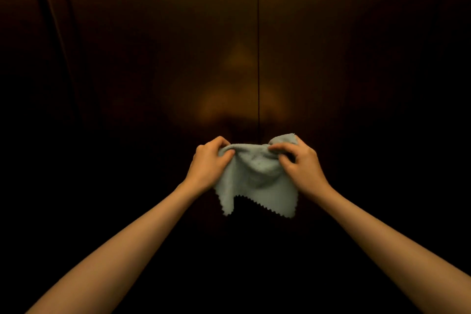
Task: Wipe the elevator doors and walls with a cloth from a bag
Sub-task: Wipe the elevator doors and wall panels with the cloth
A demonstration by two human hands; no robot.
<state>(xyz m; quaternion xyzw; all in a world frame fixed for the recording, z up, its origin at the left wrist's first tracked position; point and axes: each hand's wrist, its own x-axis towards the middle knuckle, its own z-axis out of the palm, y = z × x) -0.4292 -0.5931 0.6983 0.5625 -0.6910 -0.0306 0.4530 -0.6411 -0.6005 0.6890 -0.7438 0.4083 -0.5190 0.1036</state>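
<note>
A pale grey-blue cloth [254, 181] with zigzag-cut edges hangs between both hands in front of the elevator doors [178, 46]. My left hand [207, 164] pinches its upper left edge. My right hand [302, 164] grips the upper right corner, which sticks up behind the fingers. The cloth sags in the middle and two lower corners hang free. The doors are dark bronze metal, shut, with a thin vertical seam [258, 58] just right of centre. The cloth hides the seam's lower part. No bag is in view.
A door frame edge [53, 20] runs down the left side. The lower part of the doors and the floor are lost in darkness. A dim reflection shows on the metal above the hands.
</note>
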